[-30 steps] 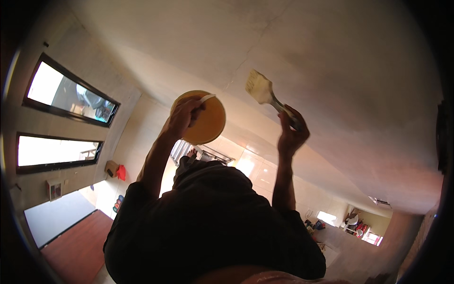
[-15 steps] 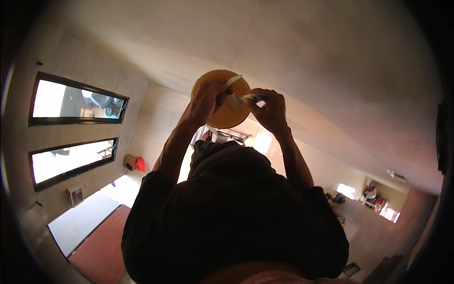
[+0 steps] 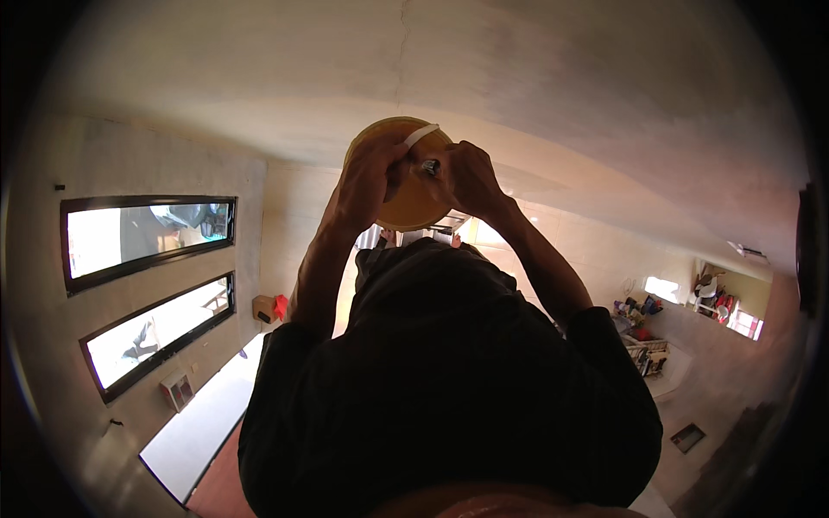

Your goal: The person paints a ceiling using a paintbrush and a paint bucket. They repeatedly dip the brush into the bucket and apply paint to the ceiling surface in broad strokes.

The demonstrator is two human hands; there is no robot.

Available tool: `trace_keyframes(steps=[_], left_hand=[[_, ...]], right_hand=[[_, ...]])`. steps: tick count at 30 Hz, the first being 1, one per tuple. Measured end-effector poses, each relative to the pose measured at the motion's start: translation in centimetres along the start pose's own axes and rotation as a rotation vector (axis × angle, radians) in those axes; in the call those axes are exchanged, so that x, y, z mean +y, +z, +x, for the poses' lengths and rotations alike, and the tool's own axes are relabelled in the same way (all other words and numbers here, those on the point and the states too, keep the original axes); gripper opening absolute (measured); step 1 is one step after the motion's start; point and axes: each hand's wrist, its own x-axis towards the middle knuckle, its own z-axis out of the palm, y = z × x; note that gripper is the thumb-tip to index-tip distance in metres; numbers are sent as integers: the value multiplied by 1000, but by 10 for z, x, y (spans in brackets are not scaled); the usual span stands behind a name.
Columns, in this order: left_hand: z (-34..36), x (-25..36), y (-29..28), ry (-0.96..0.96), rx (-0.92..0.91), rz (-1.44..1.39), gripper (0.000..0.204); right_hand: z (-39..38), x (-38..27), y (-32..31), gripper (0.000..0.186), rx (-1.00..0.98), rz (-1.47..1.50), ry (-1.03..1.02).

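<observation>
We have our left hand [image 3: 367, 177] wrapped around the rim and side of a round yellow tub [image 3: 406, 186], fingers closed on it and holding it up overhead. Our right hand [image 3: 471, 177] is closed on the handle of a putty knife [image 3: 423, 136], whose pale blade now lies across the tub's top edge, pressed into or against the container; how far the blade goes in we cannot tell.

A second ago our right hand stood well apart from the tub, the blade raised toward the ceiling. Half a second ago it came across to meet the tub, and now both hands are together at it. We judge that the blade has left the ceiling and is at the tub to take on more filler.

Just above our hands runs the pale plastered ceiling [image 3: 535, 78], with a thin seam running up it. To the left, a wall [image 3: 43, 285] carries two long dark-framed windows [image 3: 151, 233]. A cluttered shelf [image 3: 635, 315] sits far right.
</observation>
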Motion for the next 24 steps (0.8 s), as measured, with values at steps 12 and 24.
trace_keyframes(steps=[12,24], left_hand=[[0,-2,5,-22,-17,-93,25],[7,-9,-2,-37,-39,-55,26]], right_hand=[[-5,0,-1,23,-1,-43,-47],[-15,-2,-19,15,244,51,-69]])
